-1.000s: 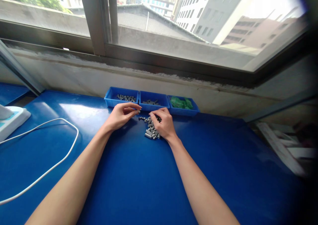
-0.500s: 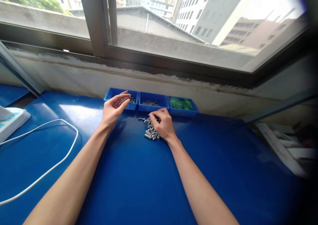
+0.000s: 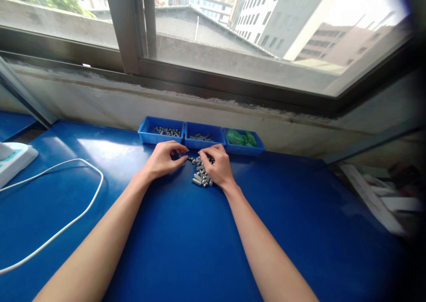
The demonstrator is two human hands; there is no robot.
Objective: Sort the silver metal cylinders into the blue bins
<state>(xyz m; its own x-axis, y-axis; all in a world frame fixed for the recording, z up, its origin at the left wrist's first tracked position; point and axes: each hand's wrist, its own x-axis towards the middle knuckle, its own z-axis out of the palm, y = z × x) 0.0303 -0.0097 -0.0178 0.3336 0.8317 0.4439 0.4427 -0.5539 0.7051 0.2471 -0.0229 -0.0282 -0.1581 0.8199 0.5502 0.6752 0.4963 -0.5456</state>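
A pile of small metal parts (image 3: 200,176) lies on the blue table (image 3: 186,231). At the pile's left end, my left hand (image 3: 168,158) has its thumb and forefinger apart, close to a small screw-like part (image 3: 190,159). My right hand (image 3: 218,165) rests over the right side of the pile with thumb and forefinger pressed together; what they hold, if anything, is hidden. Behind the hands stand three joined blue bins: the left bin (image 3: 149,137) holds small screws, the middle bin (image 3: 191,143) grey metal pieces, the right bin (image 3: 244,150) green bags.
A white cable (image 3: 87,208) curves over the table's left side, near a white power strip (image 3: 16,162). The wall (image 3: 109,104) and window frame (image 3: 233,84) rise right behind the bins. Pale boards (image 3: 372,200) lie beyond the right edge.
My left hand has moved from above the left bin down and right to the pile's left end, uncovering the bin's screws. My right hand has stayed over the pile.
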